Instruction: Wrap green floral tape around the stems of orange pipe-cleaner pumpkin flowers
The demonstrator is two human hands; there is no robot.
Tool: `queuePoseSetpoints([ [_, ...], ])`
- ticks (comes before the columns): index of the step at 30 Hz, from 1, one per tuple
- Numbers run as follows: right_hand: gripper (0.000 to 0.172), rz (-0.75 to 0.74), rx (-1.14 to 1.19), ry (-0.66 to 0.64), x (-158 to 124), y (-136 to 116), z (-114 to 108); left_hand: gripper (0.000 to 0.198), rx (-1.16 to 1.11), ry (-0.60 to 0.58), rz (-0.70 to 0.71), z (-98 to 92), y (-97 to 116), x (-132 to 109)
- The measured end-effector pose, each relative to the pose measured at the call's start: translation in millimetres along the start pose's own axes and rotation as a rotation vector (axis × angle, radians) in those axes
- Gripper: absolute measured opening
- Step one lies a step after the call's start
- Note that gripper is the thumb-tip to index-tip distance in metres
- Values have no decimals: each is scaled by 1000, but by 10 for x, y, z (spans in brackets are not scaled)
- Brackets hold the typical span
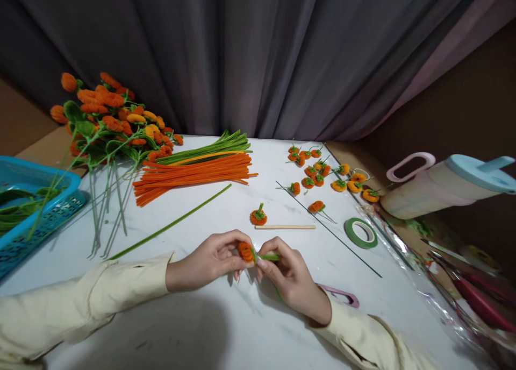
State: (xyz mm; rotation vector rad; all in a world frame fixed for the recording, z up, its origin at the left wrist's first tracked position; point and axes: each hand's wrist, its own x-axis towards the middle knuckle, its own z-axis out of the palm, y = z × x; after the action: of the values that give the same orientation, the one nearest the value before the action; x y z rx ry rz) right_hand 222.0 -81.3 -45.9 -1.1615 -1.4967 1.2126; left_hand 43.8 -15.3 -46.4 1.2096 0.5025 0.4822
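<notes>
Between my hands is an orange fuzzy flower head [245,252] made of pipe cleaner. My left hand [213,261] pinches its orange part. With thumb and fingers, my right hand [288,273] grips the green pipe cleaner [271,257] at the flower's base; part of that green piece is hidden by the fingers. Just beyond lies another orange flower head [258,216] with a green stub pointing up. A thin wooden stick [285,227] rests beside it. A single green pipe cleaner [173,221] lies slanted to the left.
Orange pipe cleaners [193,176] and green ones [213,146] are bundled at the back. Finished flowers [107,104] and a blue basket [40,182] stand left. Small flower heads [318,171], green tape [360,233], a dark wire [330,231], a tumbler [439,190] and pliers [479,300] lie right.
</notes>
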Motion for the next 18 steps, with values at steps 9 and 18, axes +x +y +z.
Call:
queuePoseSetpoints([
  [9,21,28,65,-53,18,25,-33,26,-108,-31,-85,-14,26,22],
  [18,18,4,17,-91,37,-36,-58,27,-324,-52,-219,-24,37,57],
])
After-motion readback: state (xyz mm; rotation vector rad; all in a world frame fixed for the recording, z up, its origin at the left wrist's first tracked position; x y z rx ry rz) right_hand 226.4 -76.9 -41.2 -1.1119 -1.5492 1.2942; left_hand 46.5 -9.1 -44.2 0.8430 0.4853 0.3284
